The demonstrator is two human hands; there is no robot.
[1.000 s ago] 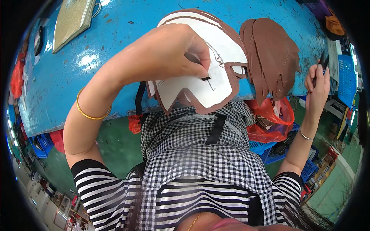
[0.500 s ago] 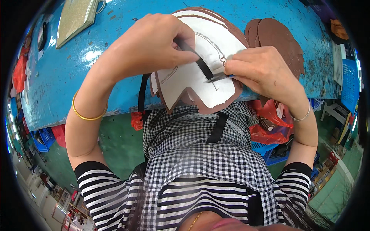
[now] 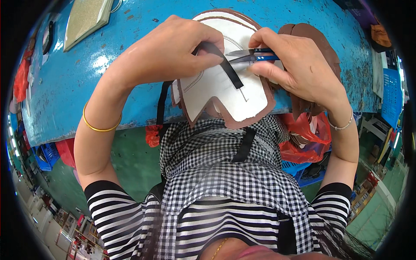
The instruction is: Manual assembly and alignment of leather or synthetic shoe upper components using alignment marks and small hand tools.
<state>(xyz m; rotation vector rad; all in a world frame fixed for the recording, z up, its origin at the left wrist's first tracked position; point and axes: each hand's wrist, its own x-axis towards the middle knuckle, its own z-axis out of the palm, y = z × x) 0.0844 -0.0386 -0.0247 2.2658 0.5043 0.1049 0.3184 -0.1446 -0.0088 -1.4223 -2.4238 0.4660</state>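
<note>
A curved piece with a white face and ragged brown edges (image 3: 249, 104) lies on top of similar pieces at the table's near edge, with stitched lines on its face. Across it hangs a black strap (image 3: 233, 76), pinched between the thumb and fingers of my left hand (image 3: 182, 47). Just below the strap's cut end runs a short stitched line. My right hand (image 3: 303, 60) grips thread snips (image 3: 264, 57) with blue-and-black handles. Their blades are parted and point left at the strap, close to my left fingertips; whether they touch it I cannot tell.
A stack of brown pieces (image 3: 323, 43) lies to the right on the blue table (image 3: 130, 104). A gold-coloured book or folder (image 3: 86, 21) and a dark handheld device (image 3: 47, 37) are at the far left. Below the table edge hangs a red plastic bag (image 3: 305, 138).
My right hand has lifted away from the strap's lower end, moving up with the snips, whose blades are now parted near my left fingers. My left hand keeps its pinch on the strap.
</note>
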